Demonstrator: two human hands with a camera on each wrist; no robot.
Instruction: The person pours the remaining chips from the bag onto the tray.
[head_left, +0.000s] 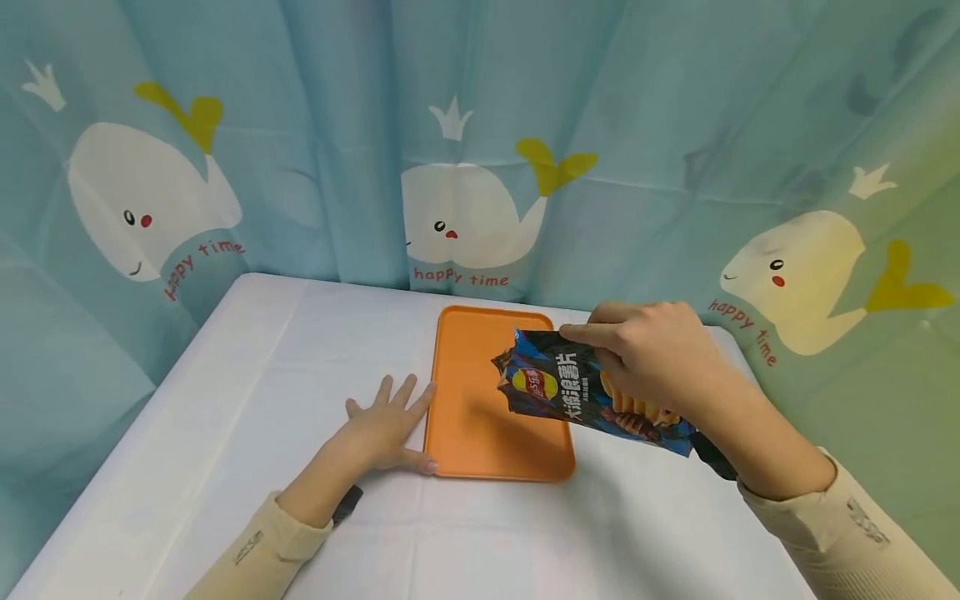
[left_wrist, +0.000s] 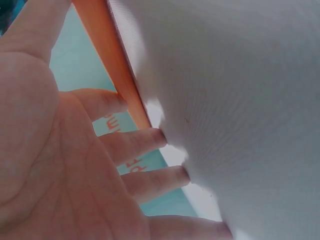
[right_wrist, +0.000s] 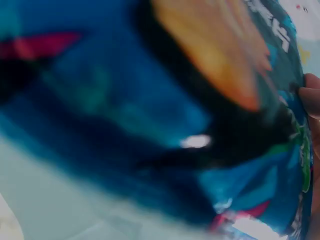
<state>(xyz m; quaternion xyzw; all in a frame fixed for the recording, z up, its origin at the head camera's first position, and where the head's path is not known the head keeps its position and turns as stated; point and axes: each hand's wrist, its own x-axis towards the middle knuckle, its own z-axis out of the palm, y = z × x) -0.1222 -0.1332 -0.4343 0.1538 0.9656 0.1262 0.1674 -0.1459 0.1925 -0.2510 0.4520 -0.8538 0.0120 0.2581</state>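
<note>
A dark blue potato chip bag [head_left: 573, 387] is held in my right hand [head_left: 651, 354] above the right part of an orange tray [head_left: 472, 367]. The bag lies nearly sideways, its ragged, torn-looking end pointing left over the tray. The right wrist view is mostly filled by the bag [right_wrist: 100, 100], with a fingertip at its right edge. My left hand [head_left: 384, 432] rests at the tray's left side, fingers spread, the thumb and index finger at the rim. In the left wrist view its fingertips meet the white surface beside the orange edge [left_wrist: 117, 55]. The tray holds only a shadow.
A white cloth covers the table [head_left: 300, 358]. Behind it hangs a blue curtain [head_left: 337, 167] printed with white whales, close to the table's far edge. Dark straps show at both wrists.
</note>
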